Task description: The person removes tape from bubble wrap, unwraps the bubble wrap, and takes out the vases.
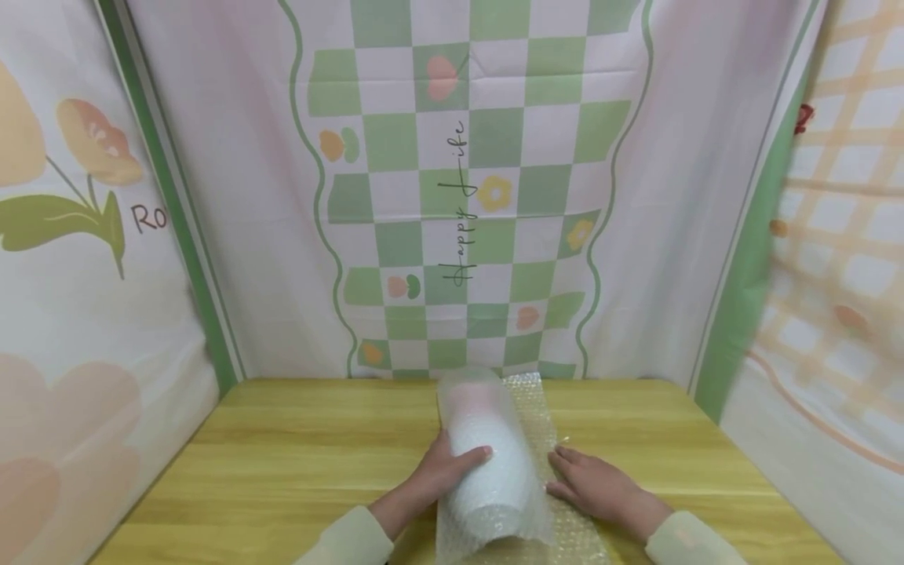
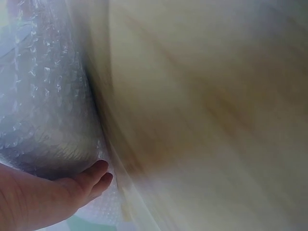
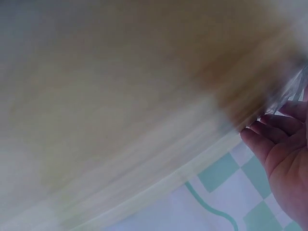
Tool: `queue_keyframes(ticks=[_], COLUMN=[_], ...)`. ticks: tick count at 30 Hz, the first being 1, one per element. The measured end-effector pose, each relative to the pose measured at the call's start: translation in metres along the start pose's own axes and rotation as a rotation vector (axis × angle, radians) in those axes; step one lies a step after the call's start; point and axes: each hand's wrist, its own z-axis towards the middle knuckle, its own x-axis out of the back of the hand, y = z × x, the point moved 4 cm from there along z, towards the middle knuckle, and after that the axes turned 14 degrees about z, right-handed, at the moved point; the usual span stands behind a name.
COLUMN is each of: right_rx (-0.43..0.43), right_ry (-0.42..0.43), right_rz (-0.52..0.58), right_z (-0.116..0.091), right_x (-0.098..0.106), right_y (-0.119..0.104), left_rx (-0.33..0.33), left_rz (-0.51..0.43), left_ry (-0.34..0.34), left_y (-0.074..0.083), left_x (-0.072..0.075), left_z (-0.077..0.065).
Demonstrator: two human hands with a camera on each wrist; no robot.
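A white rounded, vase-like object [image 1: 490,459] with a pinkish far end lies on its side, partly covered by clear bubble wrap [image 1: 531,404]. Its exact kind is hidden by the wrap. My left hand [image 1: 439,471] grips it from the left, thumb over the top and fingers along the side. In the left wrist view, that hand [image 2: 53,197] is against the wrapped surface [image 2: 43,96]. To the right, my right hand [image 1: 596,486] rests at the right edge of the bubble wrap, its fingers fairly straight. The right wrist view shows this hand's fingertips [image 3: 255,137] beside the shiny film.
A wood-grain table [image 1: 318,439] lies beneath everything. Behind it hangs a green-and-white checked curtain [image 1: 487,235]. Patterned cloth walls stand at the left [image 1: 85,314] and right [image 1: 833,314] of the table.
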Motion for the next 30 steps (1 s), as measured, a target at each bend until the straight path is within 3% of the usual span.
queue_keyframes(ticks=[13, 24, 30], right_rx=[-0.039, -0.038, -0.028], right_ry=[-0.029, -0.031, -0.026], right_rz=[0.039, 0.036, 0.027], right_z=[-0.001, -0.001, -0.001], right_x=[-0.001, -0.001, -0.001], right_y=[-0.001, -0.002, -0.002], left_rx=[-0.014, 0.003, -0.048], left_rz=[-0.009, 0.038, 0.031], left_ry=[-0.002, 0.051, 0.069], left_y=[0.005, 0.009, 0.012], left_x=[-0.002, -0.003, -0.001], left_z=[0.001, 0.000, 0.001])
